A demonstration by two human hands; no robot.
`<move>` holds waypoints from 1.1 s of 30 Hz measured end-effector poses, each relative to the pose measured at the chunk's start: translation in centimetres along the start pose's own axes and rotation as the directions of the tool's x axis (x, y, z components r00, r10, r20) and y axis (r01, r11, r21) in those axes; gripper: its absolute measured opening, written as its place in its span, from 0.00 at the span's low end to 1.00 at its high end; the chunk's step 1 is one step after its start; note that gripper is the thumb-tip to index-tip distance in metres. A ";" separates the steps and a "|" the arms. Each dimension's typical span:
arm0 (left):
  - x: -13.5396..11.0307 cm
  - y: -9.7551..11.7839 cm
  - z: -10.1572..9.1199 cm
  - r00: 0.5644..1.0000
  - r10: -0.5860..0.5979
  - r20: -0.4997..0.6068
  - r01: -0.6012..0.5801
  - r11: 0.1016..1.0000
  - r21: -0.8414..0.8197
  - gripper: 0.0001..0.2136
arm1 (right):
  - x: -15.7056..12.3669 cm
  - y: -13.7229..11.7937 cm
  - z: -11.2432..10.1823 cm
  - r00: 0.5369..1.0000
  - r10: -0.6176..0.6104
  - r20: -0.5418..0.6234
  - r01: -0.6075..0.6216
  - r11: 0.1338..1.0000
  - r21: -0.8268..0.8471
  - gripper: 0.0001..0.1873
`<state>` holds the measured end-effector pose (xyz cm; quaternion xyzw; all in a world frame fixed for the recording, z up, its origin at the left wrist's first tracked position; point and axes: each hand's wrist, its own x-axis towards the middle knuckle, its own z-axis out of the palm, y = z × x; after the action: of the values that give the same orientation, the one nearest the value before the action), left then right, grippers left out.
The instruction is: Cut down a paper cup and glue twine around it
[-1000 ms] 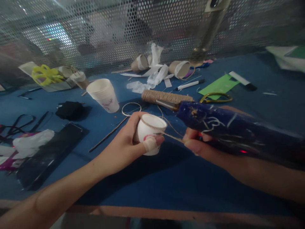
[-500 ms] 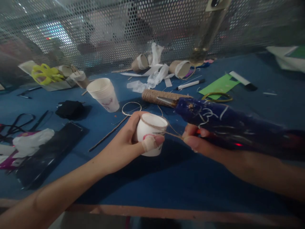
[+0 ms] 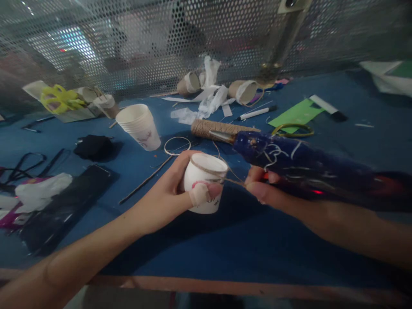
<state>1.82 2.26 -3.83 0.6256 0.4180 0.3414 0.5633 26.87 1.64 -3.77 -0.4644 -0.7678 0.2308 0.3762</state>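
My left hand (image 3: 180,189), a bandage on its thumb, grips a white paper cup (image 3: 201,205) upright above the table. Brown twine (image 3: 234,181) runs around the cup's rim and stretches across to my right hand (image 3: 262,184). The fingers of that hand are closed round the handle of a dark blue glue gun (image 3: 289,156) and pinch the twine too. The gun's metal nozzle (image 3: 220,136) points left, over and behind the cup. Beyond it lies a spool of twine (image 3: 206,128), partly hidden by the gun.
Stacked paper cups (image 3: 141,126) stand at the left, near yellow-handled scissors (image 3: 59,98) and a black phone (image 3: 67,206). Wrapped cardboard rolls (image 3: 188,83), a marker (image 3: 257,113) and green paper (image 3: 298,115) lie behind. A perforated metal panel (image 3: 144,47) closes the back.
Almost nothing differs. The glue gun has shifted slightly left, and the cup is tilted a little differently in my left hand.
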 end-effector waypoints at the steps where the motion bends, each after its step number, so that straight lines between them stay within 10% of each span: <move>1: 0.0 0.0 0.0 1.000 0.000 -0.002 0.000 1.000 0.005 0.18 | 0.1 0.1 0.0 1.000 -0.020 -0.009 0.020 1.000 -0.012 0.18; 33: -0.2 -0.3 -0.2 0.991 -0.049 0.121 0.066 0.987 -0.146 0.20 | 0.8 0.2 0.1 1.000 0.030 -0.002 -0.030 0.996 0.087 0.11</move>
<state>1.53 2.13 -4.13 0.5881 0.3756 0.3182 0.6417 26.66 2.39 -3.71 -0.4595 -0.7494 0.2689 0.3937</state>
